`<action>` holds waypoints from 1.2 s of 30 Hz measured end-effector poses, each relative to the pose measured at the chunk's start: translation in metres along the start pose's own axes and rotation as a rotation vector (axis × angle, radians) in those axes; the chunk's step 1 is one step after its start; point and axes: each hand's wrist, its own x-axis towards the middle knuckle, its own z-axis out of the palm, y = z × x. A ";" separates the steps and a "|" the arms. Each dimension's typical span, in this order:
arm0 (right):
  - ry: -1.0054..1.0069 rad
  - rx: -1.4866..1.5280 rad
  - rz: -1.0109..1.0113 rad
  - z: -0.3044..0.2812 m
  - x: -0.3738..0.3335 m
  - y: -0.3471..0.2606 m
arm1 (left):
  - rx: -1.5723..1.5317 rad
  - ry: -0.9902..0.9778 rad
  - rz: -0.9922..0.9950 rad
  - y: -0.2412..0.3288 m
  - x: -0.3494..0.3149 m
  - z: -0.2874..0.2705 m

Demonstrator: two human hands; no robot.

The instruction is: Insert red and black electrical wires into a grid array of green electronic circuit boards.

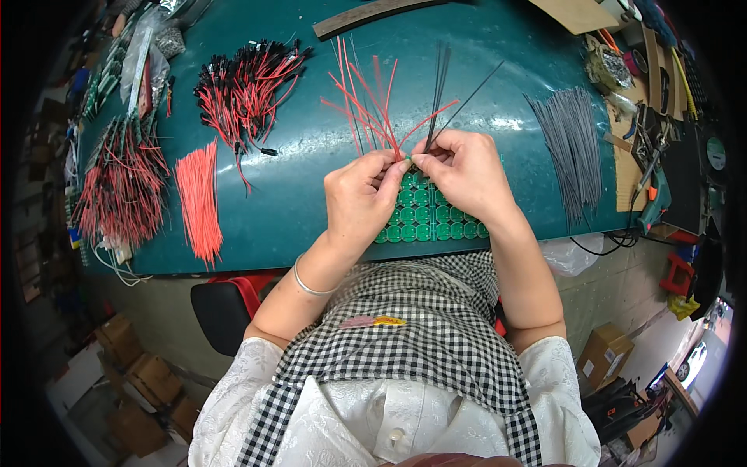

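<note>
My left hand and my right hand meet fingertip to fingertip over a green panel of round circuit boards near the table's front edge. Together they pinch a small green board from which several red wires and a few black wires fan upward. My left fingers grip the red wires at their base; my right thumb and forefinger hold the board's edge. A silver bangle sits on my left wrist.
On the teal table lie a bundle of short red wires, a pile of red-and-black leads, more wired leads at the left, and grey wires at the right. Tools and cardboard crowd the right edge.
</note>
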 end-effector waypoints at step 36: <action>0.004 -0.092 -0.085 0.002 0.003 -0.007 | -0.321 -0.052 -0.266 0.016 -0.004 -0.020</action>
